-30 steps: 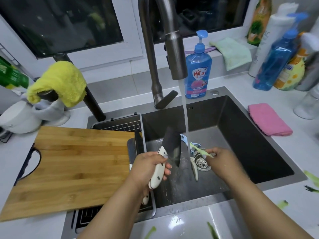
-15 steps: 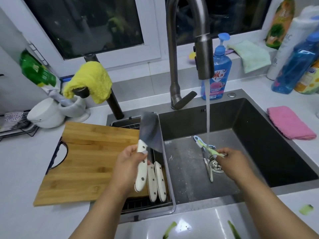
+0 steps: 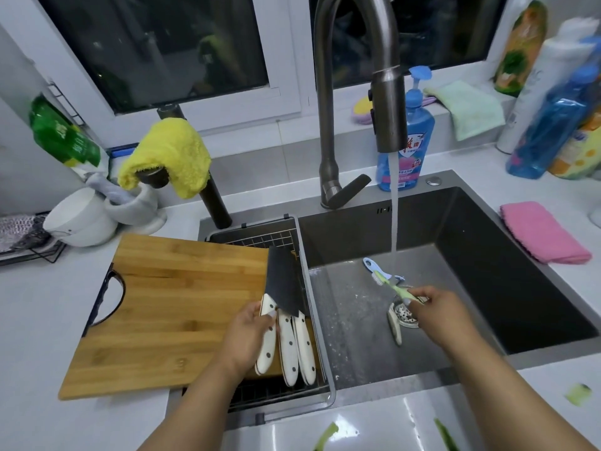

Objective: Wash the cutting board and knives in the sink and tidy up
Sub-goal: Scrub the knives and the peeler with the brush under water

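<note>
Knives at the rack, brush under the tap

The sink (image 3: pixel 507 271) takes running water; the cutting board (image 3: pixel 169 307) lies on the table and rack beside it. The left hand (image 3: pixel 247 336) grips a cleaver (image 3: pixel 282 288) beside two white-handled knives (image 3: pixel 297 346); the right hand (image 3: pixel 435 315) grips a green brush (image 3: pixel 392 284).

window (image 3: pixel 182 50): dark, white frame | wall (image 3: pixel 266 164): pale tiles | countertop (image 3: pixel 29 336): white, glossy
</note>
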Tool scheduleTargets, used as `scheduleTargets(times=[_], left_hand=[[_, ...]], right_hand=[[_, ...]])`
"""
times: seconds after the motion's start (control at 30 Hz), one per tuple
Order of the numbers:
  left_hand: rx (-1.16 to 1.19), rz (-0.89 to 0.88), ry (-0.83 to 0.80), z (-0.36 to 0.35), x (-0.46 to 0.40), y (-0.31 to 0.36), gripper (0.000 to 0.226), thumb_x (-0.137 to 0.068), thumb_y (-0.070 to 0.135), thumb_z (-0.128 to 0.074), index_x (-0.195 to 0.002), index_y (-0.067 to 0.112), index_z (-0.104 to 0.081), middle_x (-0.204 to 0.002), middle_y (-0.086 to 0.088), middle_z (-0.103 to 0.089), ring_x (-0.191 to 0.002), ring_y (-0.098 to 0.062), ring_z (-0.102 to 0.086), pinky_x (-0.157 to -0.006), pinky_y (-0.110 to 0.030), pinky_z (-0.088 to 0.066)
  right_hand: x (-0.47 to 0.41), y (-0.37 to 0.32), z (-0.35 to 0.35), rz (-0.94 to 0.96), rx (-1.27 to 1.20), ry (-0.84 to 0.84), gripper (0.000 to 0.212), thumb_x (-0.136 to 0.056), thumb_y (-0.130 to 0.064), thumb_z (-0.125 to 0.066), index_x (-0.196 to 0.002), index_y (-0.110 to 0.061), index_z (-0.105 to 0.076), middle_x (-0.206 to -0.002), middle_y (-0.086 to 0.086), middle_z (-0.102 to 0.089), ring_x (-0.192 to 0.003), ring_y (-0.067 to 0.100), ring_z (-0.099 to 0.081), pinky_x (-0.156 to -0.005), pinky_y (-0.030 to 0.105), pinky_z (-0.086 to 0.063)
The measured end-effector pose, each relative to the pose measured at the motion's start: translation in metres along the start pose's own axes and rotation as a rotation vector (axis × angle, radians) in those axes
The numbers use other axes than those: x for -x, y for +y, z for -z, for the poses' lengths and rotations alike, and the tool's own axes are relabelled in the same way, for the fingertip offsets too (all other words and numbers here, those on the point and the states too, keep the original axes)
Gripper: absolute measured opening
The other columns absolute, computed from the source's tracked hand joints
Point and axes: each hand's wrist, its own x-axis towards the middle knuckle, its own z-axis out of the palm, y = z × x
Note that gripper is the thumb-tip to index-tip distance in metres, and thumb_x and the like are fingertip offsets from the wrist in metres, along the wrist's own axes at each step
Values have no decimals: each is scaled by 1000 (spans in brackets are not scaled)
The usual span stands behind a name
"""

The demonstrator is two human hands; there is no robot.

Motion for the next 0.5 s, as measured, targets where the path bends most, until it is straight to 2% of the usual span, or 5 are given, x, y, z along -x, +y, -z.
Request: scheduleTargets(times=[0.1,0.2,0.33,0.43,0.5], left_hand=[[-103,-4,-12,-2,-4,-4,14,-95,11,-51,-102,19,-61,-79,-2,-69,-63,-14,-59,-57,-27,-42],[-305,-36,23,-4,-5,-5,10,-94,19,-54,-94,28,-58,-86,5,-68,-79,-13,-63,-64,-25,-45],[-572,-62,50,-12,-13,-5,7,-92,24,-56,-98,25,-54,-85,8,-64,-74,-8,-58,-55,-19,-38],[-667,17,33,-19,-18,-2,6,-88,25,-57,-86,22,-54,-80,6,-62,-74,-14,-60,-58,-26,-45],[-793,53,60,-24,-19,7,14,-88,26,-53,-78,17,-51,-79,4,-61,-73,-17,-59,-59,-28,-46]], right_hand=[[-1,1,1,-20,-3,5,23,-83,-21,-70,-68,-35,-58,-63,-8,-60,-69,27,-61,-66,30,-45],[-3,2,3,-38,-6,11,27,-82,-19,-70,-64,-34,-57,-61,-10,-60,-67,26,-61,-65,29,-43],[-8,4,7,-48,-43,15,27,-82,-17,-70,-63,-31,-58,-57,-11,-59,-62,23,-58,-62,27,-40],[-12,7,13,-47,-57,9,17,-83,-17,-69,-69,-26,-62,-62,-7,-60,-63,22,-55,-59,25,-36],[-13,9,18,-39,-44,6,10,-84,-18,-68,-77,-25,-64,-70,-2,-62,-69,24,-58,-63,26,-38]])
